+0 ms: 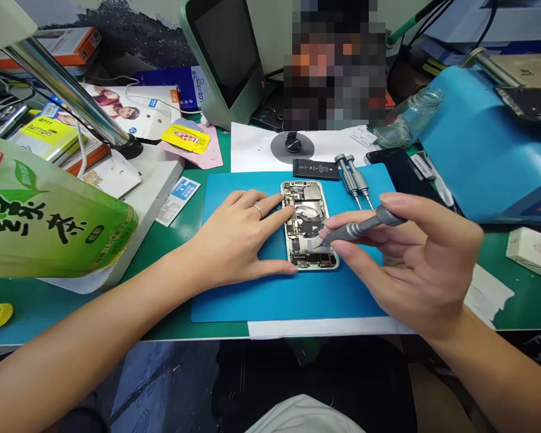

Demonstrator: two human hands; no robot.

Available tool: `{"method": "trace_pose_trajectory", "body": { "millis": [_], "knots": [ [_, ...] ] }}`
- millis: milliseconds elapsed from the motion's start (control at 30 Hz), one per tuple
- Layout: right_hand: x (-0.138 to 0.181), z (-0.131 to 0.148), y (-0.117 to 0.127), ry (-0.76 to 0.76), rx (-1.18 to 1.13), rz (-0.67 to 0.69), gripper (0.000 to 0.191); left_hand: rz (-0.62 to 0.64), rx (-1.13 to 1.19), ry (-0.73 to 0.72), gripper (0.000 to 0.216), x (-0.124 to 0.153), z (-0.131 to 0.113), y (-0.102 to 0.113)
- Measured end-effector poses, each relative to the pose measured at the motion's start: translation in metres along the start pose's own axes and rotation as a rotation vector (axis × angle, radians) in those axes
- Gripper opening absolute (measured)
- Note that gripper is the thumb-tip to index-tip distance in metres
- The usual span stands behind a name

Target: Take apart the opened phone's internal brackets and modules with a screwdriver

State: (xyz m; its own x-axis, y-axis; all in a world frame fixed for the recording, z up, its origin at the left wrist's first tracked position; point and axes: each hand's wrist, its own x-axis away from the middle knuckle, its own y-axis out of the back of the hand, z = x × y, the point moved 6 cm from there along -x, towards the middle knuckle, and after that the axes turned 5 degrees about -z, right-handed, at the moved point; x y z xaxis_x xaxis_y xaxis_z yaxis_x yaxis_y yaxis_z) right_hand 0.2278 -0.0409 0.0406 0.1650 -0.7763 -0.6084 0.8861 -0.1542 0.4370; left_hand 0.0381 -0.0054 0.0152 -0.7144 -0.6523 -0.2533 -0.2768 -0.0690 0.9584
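Note:
An opened smartphone [309,225] lies on the blue mat [270,300], its inner parts exposed inside a pale frame. My left hand [238,237] rests flat along the phone's left side, fingers spread, with fingertips touching its edge. A ring is on one finger. In my right hand [424,252] is a grey precision screwdriver [360,227], gripped by thumb and fingers and tilted down to the left. Its tip is over the lower right part of the phone; whether it touches cannot be made out. Two more screwdrivers [354,177] and a black phone battery [316,169] lie just beyond.
At left stand a green tea bottle [58,210] and a metal lamp post [67,90]. A screen device [228,54] stands at the back. On the right are a glass jar [408,117], a large blue machine [482,144] and a small white box [534,255].

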Motion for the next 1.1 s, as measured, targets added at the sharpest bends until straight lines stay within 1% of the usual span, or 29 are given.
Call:
{"method": "trace_pose_trajectory", "body": {
  "millis": [200, 433, 600, 833, 967, 1100],
  "knots": [
    [0.0087, -0.0072, -0.0031, -0.025, -0.015, -0.031, 0.074, -0.002, -0.01, -0.005, 0.087, -0.0004, 0.0002, -0.0001],
    [0.0095, -0.009, -0.0078, -0.032, -0.024, 0.01, 0.075, 0.012, 0.005, 0.005, 0.086, -0.0008, 0.0004, -0.0004],
    [0.0108, -0.0101, -0.0085, -0.008, -0.013, 0.036, 0.074, 0.018, 0.013, 0.008, 0.086, -0.0006, 0.0008, -0.0015],
    [0.0072, -0.0068, -0.0097, 0.033, -0.006, 0.04, 0.082, 0.013, 0.007, 0.002, 0.085, -0.0005, 0.0007, -0.001],
    [0.006, -0.0069, -0.0099, 0.034, -0.005, 0.055, 0.078, 0.01, 0.014, 0.004, 0.085, -0.0003, 0.0014, -0.0012],
    [0.0058, -0.0075, -0.0082, 0.017, -0.004, 0.039, 0.072, 0.002, 0.002, 0.001, 0.085, 0.0, 0.0015, -0.0014]
  ]
}}
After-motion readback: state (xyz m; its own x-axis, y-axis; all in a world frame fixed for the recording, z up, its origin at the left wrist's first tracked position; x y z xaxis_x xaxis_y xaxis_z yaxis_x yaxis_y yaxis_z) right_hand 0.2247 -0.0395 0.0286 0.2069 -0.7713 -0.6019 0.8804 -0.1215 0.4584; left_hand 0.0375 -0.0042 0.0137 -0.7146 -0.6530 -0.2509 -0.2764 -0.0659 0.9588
